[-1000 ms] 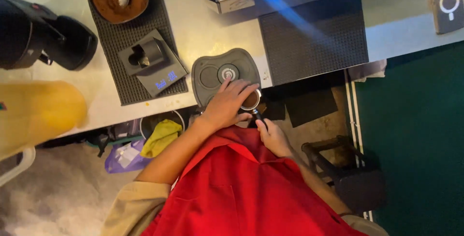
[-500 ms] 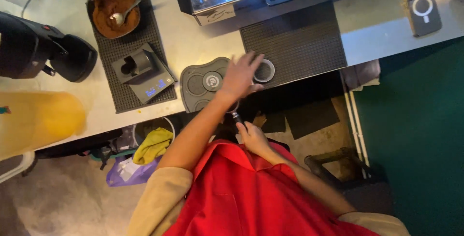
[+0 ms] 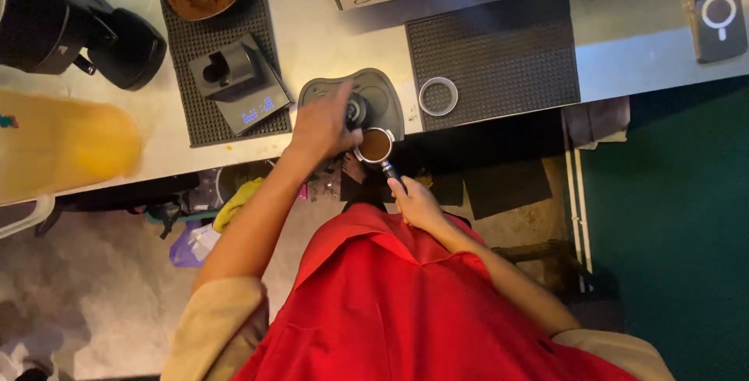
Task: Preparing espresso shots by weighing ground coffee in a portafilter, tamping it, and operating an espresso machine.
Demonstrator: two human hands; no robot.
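Ring [image 3: 438, 95] left on mat [image 3: 499, 46]; counter [image 3: 647, 61] seemingly steel.

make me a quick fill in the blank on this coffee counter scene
1. The right hand holds the portafilter by its ____.
2. The portafilter's basket is filled with ground ____.
3. The left hand reaches onto the grey ____ mat.
4. The loose metal ring lies on a black ____ mat.

Missing words: handle; coffee; tamping; rubber

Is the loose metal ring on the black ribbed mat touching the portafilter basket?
Apart. The head view shows bare mat between the metal ring and the coffee-filled portafilter basket.
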